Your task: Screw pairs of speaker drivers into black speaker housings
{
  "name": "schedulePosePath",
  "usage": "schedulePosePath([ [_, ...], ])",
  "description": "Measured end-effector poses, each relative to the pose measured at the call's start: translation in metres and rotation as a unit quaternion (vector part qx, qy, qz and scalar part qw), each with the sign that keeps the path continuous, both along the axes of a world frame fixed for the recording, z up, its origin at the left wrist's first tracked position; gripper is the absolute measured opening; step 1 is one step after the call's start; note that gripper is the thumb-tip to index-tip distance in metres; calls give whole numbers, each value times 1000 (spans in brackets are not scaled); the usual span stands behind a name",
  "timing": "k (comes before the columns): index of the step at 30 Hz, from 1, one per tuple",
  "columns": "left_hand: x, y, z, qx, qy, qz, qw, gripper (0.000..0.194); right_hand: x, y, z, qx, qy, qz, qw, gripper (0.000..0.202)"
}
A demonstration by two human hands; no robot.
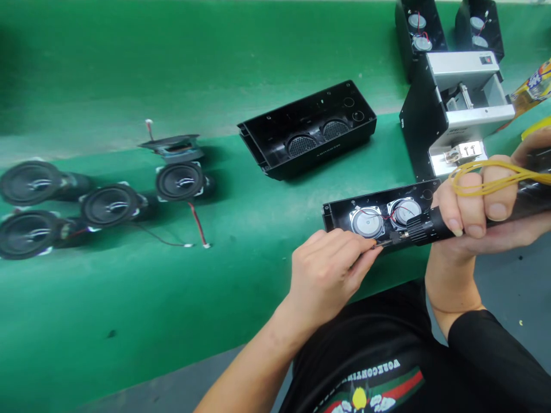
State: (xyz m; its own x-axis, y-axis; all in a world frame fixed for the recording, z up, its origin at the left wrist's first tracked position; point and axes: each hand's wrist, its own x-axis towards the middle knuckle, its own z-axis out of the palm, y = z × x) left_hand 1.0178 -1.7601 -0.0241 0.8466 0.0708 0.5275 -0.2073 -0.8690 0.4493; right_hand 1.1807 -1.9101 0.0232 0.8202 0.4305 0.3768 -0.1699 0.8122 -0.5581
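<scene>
At near right, the driver meeting pinched fingertips

I am wrapping my right hand (pixel 473 213) around one black driver (pixel 424 226) over the near housing (pixel 338 211), where two speakers (pixel 367 222) are sitting. My left hand (pixel 322 274) is pinching a slim piece (pixel 379 245) between thumb and fingertips; tip alignment is seeming the current step, calling for steadiness next. Beyond, one housing (pixel 301 115) is showing two grilles (pixel 302 145); far right, two more are standing. Leftward, five loose speakers (pixel 179 181) are lying.

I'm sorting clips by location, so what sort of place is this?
Probably an electronics assembly bench: loose speakers lie on a green surface, black housings stand nearby, and the right hand holds what looks like a powered screwdriver.
</scene>
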Motion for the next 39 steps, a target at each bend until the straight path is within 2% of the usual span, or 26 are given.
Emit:
schedulePosePath([
  [6,3,-2,1,26,7,19,999,28,-6,1,1,-2,-3,-18,1000,25],
  [16,4,-1,2,50,0,10,999,33,-8,2,1,10,-22,-12,1000,24],
  [22,4,0,2,78,9,18,997,37,-7,-2,2,-32,-24,-34,999,28],
  [25,4,0,1,91,8,16,996,37,-3,-5,1,-42,-28,-18,999,37],
  [32,5,1,1,103,10,13,995,36,-9,1,1,-22,-30,-6,999,26],
  [35,5,2,3,117,10,8,993,35,-6,0,-2,-30,-32,-15,999,31],
  [39,3,3,10,139,18,-9,990,33,5,-7,-8,-47,-72,20,996,38],
])
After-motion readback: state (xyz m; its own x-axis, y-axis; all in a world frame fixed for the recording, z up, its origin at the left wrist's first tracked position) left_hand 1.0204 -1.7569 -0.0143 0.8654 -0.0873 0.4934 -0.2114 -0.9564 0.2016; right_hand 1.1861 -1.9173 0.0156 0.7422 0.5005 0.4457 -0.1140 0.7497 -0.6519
